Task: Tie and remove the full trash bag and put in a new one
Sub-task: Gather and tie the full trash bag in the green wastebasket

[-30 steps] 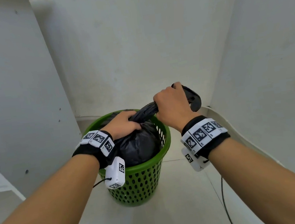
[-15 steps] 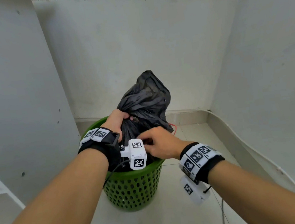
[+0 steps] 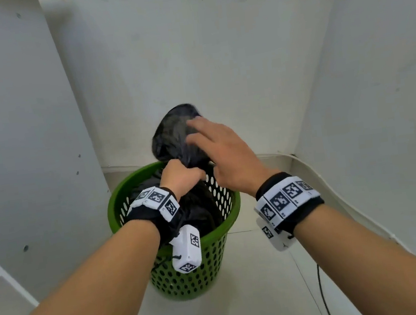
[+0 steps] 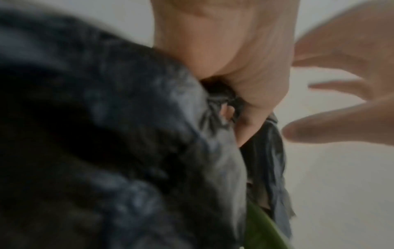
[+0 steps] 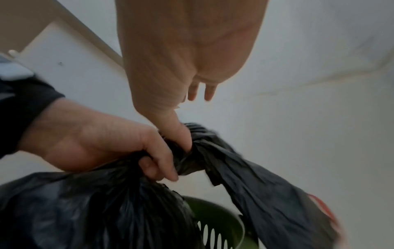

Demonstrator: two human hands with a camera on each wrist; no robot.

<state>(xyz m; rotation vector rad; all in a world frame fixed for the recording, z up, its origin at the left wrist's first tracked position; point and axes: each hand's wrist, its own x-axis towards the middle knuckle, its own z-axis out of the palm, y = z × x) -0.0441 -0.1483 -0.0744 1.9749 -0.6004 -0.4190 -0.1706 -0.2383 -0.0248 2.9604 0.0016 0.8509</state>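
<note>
Head view: black trash bag (image 3: pixel 197 211) sits in the green basket (image 3: pixel 189 272) on the floor, in the corner of the walls. Left hand (image 3: pixel 180 177) is fisted round the gathered neck just above the rim, likely to keep the mouth closed while the knot gets made. The loose top (image 3: pixel 175 132) stands above that fist. Right hand (image 3: pixel 221 155) is over it, fingers (image 3: pixel 197 126) spread and nearly straight, tips at the plastic, holding nothing; looks like it's lining up to grab the tail for a wrap. Both forearms reach in from below, wrists level with the rim. Left wrist view: blurry, the left hand's palm (image 4: pixel 230 55) is clamped on crumpled bag (image 4: pixel 117 134), right hand's spread fingers (image 4: pixel 332 129) just beside, apart from it. Right wrist view: left hand's fingers (image 5: pixel 157 161) curl round the twisted neck (image 5: pixel 192 151), the tail (image 5: pixel 266 193) droops past the basket rim (image 5: pixel 213 212), and the right palm (image 5: pixel 187 47) hangs open above. No knot visible yet; no new bag in sight.
</note>
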